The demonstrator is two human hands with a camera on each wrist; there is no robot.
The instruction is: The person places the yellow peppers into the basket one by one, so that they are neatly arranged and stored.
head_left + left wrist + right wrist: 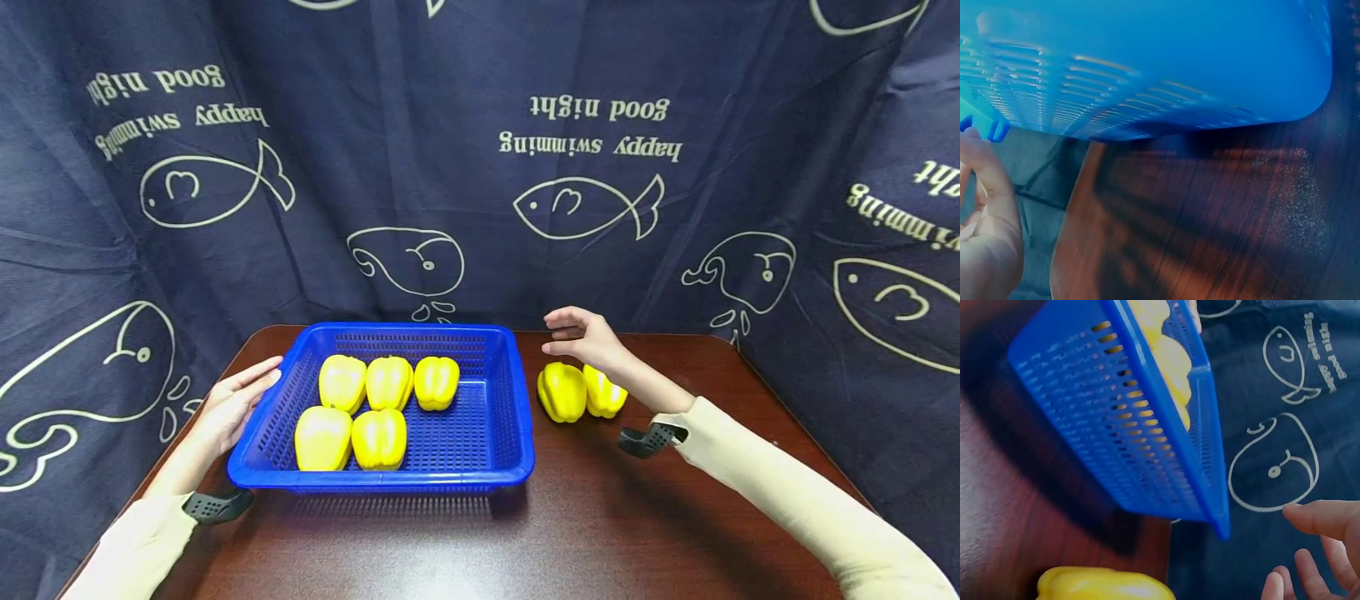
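Observation:
A blue plastic basket (480, 479) with slotted walls stands on the table, holding several yellow bell peppers (379, 439) on its left side. My left hand (228, 408) is at the basket's left rim, its fingers fairly straight and their tips touching the edge. In the left wrist view, part of the left hand (991, 231) shows beside the rim. To the right of the basket, two more yellow bell peppers (562, 392) lie side by side. Just above and behind them hovers my right hand (588, 337), fingers spread and loosely bent, holding nothing.
The dark reddish-brown table (360, 554) carries the basket and the loose peppers. Behind it and along its sides hangs a navy cloth (480, 183) printed with fish, whales and lettering. Black straps (651, 439) sit on both wrists.

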